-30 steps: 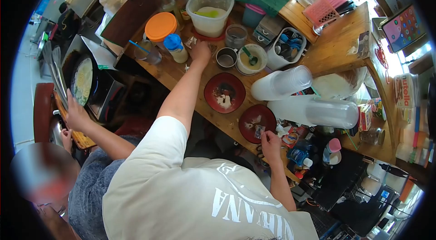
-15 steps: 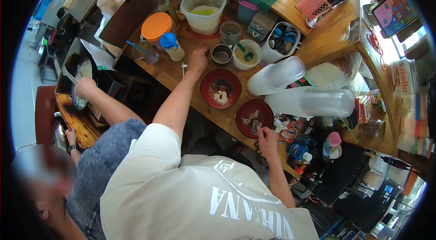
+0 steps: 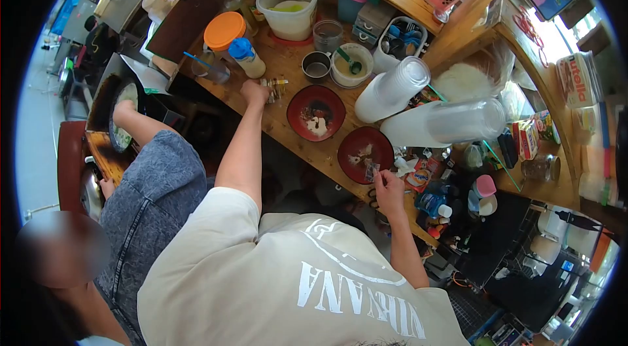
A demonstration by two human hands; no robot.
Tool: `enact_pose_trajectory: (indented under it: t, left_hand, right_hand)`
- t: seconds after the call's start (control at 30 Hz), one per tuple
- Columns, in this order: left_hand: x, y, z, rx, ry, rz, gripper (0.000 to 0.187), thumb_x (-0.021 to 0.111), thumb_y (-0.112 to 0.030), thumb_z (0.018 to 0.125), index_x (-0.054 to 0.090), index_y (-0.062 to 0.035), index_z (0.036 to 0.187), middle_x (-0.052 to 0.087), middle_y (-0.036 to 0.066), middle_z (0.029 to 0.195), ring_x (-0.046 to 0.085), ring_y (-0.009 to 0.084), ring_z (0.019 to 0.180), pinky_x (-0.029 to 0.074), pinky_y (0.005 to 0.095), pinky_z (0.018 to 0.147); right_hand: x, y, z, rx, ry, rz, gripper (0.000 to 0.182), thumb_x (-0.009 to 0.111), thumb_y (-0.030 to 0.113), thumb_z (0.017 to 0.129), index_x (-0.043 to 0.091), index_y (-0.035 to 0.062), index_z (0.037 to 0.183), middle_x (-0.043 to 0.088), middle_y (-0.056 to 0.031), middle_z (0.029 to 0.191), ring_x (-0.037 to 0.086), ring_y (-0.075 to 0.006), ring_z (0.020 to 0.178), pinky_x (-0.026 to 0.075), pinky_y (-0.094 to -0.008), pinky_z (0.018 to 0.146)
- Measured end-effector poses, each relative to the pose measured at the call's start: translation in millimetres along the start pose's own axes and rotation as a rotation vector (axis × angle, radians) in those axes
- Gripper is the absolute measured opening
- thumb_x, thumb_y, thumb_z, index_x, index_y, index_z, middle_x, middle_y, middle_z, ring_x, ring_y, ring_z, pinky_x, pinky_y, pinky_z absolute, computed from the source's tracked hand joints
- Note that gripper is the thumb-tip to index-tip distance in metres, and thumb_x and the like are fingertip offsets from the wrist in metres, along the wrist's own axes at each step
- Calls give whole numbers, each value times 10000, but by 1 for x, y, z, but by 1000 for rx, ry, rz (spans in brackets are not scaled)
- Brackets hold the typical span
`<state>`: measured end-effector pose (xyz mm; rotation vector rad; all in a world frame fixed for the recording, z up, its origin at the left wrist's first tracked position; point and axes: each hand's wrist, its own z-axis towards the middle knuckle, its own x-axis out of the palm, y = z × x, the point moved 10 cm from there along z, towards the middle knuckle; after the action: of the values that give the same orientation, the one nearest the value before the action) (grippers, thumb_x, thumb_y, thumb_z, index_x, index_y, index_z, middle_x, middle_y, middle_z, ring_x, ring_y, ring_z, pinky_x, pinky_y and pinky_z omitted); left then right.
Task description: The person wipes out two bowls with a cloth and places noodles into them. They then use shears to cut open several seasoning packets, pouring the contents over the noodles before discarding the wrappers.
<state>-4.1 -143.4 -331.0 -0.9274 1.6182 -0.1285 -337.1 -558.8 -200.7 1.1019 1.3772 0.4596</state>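
My left hand [image 3: 255, 92] is closed at the front edge of the wooden table, left of a red bowl [image 3: 316, 113] with white and brown powder. Its fingertips meet a small bundle of shiny, striped pieces [image 3: 278, 89], too small to make out. My right hand [image 3: 390, 189] pinches a small clear packet [image 3: 371, 172] over the rim of a second red bowl [image 3: 365, 155], which holds a little pale powder. Behind the bowls are an empty metal cup [image 3: 316, 66] and a white tub [image 3: 351, 73] of pale mixture with a green spoon in it.
An orange-lidded jar [image 3: 226, 32], a blue-capped bottle [image 3: 247, 58] and a flour tub [image 3: 288, 9] stand at the back left. Stacked plastic cups [image 3: 392, 89] lie on the right. Another person [image 3: 157, 195] is at my left, with a hand in a pan [image 3: 123, 113].
My left hand has moved left and toward the table's front edge, and the striped bundle now shows beside it. My right hand still pinches the packet. The other person's hand has gone lower into the pan.
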Motion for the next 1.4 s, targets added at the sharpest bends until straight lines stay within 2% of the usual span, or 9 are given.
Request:
enact_pose_trajectory:
  t: [0.17,0.3,0.6,0.77,1.0,1.17,1.2,1.27,1.4]
  left_hand:
    - [0,-32,-9,142,-55,120,274,811,-170,684,754,-14,901,723,232,957,694,396,960,554,456,825]
    - [2,-39,-12,182,-41,204,252,789,-159,705,750,-13,907,723,231,963,695,402,949,553,464,822]
    - [11,-59,-28,344,39,225,194,686,-99,753,735,3,911,701,270,971,672,430,983,542,472,852]
    - [-46,-83,-41,430,-102,230,191,711,-164,751,708,5,839,704,238,887,689,401,901,541,457,808]
    - [-66,-85,-42,387,-74,262,251,763,-227,711,688,-7,803,708,218,863,700,371,873,548,434,799]
    - [-42,-20,0,305,-34,319,353,792,-280,669,738,-16,898,728,210,947,708,360,947,558,421,858]
    - [-32,-10,9,375,-79,495,413,796,-308,671,755,-17,961,730,208,1001,705,359,981,553,436,882]
    - [-20,3,1,283,-29,638,446,813,-361,684,771,-106,1048,731,201,1031,709,344,990,553,450,877]
    - [-31,-13,-31,241,-104,504,356,813,-276,718,786,-104,1029,742,186,988,714,355,954,553,446,853]
  right_hand:
    - [-6,-10,-14,-1,-64,26,270,641,186,975,623,-13,794,546,-96,578,469,-146,512,393,-334,506]
    - [-18,-16,-32,58,-119,123,278,641,197,987,635,-1,792,543,-16,578,469,-80,517,393,-294,490]
    - [-31,-57,-69,153,-216,277,314,623,234,1007,627,8,789,529,32,607,468,-47,552,383,-265,492]
    - [-31,-78,-75,186,-207,320,324,619,239,1011,611,18,775,507,47,620,424,-46,561,356,-264,495]
    - [-21,-105,-86,364,-230,567,297,623,248,1015,613,48,796,477,76,619,399,-23,511,313,-226,456]
    - [-11,-115,-91,470,-261,766,215,615,218,1017,616,56,876,476,66,615,406,-29,477,321,-217,430]
    - [-11,-119,-94,515,-292,792,194,614,206,1017,614,55,894,481,60,618,419,-36,480,330,-221,426]
    - [-11,-123,-96,549,-346,851,183,611,196,1016,618,56,898,500,47,637,441,-41,495,339,-222,428]
    - [-5,-133,-87,539,-445,910,179,632,192,997,624,35,912,538,10,699,502,-69,540,406,-248,458]
